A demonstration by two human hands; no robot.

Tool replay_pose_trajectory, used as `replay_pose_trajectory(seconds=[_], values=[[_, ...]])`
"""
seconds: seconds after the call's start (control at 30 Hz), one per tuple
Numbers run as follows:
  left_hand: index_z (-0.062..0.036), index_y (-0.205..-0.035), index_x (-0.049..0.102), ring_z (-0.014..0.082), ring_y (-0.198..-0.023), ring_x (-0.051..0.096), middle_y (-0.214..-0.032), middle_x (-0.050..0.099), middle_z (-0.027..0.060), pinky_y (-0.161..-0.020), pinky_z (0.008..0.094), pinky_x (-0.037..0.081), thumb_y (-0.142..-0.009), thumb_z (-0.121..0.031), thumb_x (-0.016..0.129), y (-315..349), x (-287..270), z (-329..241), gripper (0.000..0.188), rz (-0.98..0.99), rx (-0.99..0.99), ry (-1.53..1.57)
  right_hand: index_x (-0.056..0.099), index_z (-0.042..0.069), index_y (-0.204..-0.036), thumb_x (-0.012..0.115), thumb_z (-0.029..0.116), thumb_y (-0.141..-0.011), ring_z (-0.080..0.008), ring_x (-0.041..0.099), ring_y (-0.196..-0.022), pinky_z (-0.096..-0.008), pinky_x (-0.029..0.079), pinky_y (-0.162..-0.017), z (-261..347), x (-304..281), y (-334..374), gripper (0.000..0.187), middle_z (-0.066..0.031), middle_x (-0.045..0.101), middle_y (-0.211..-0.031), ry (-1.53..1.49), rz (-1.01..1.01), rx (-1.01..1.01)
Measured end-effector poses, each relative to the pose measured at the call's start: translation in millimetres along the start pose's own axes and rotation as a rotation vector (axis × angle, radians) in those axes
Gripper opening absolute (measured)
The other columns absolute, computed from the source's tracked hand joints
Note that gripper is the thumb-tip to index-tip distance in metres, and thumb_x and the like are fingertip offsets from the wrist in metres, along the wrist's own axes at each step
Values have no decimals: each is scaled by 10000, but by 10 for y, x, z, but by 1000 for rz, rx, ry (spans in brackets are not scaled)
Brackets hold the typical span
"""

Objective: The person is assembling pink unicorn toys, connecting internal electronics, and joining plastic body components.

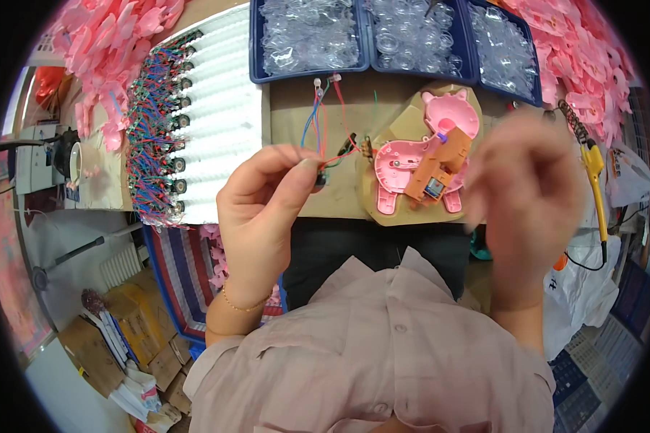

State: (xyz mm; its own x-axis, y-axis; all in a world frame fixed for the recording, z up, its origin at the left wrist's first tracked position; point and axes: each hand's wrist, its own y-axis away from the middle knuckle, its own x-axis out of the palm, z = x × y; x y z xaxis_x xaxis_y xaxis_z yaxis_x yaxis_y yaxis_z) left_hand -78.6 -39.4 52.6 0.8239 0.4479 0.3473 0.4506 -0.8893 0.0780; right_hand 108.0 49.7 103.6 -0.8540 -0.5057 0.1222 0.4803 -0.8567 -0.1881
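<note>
My left hand [256, 206] is closed in a pinch on a small dark wired part [321, 177]. Red, blue and green wires [313, 128] run up from it, ending in two clear LED-like tips [335, 78]. To the right, a pink animal-shaped toy shell half [393, 160] lies on a tan fixture [378, 206]. An orange plastic mechanism [432, 173] sits in the shell, with a small green circuit piece beside its left edge. My right hand [531, 184] is raised right of the shell; motion smears its fingers, so any grip cannot be made out.
A white ridged tray [224, 108] holds several wired round parts [155, 130] on its left side. Blue bins [368, 68] of clear plastic pieces line the back. Pink parts [123, 36] are heaped in both far corners. A yellow-handled soldering iron [594, 162] hangs at right.
</note>
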Motion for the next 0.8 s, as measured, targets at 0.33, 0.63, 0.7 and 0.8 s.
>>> replay_pose_trajectory(seconds=[0.33,0.63,0.7,0.8], values=[[18,-896,625,136,-891,554,-1053,595,101,-745,261,436,-836,27,641,26,-151,25,63,241,134,-312,642,-18,-1049,582,180,-934,-150,598,-728,-252,485,-632,-462,31,-165,236,-83,626,-968,-167,310,724],[12,-826,611,125,-705,551,-785,587,61,-677,233,425,-836,18,607,29,58,43,12,135,-34,-260,675,15,-917,673,39,-810,-179,587,-739,-305,464,-661,-428,-46,128,110,-69,640,-828,433,245,-29],[0,-734,603,197,-887,530,-890,559,114,-742,267,402,-780,-102,669,-107,-168,-51,130,449,-114,-196,635,20,-910,680,99,-824,-209,591,-748,-321,470,-666,-401,-39,105,126,-69,610,-833,468,364,-141],[3,-662,660,289,-1024,565,-1054,618,267,-870,331,404,-670,-118,764,-218,-241,-121,160,770,-339,-173,600,42,-856,577,142,-752,-236,591,-767,-346,473,-686,-557,140,125,146,-73,579,-895,631,330,-385]])
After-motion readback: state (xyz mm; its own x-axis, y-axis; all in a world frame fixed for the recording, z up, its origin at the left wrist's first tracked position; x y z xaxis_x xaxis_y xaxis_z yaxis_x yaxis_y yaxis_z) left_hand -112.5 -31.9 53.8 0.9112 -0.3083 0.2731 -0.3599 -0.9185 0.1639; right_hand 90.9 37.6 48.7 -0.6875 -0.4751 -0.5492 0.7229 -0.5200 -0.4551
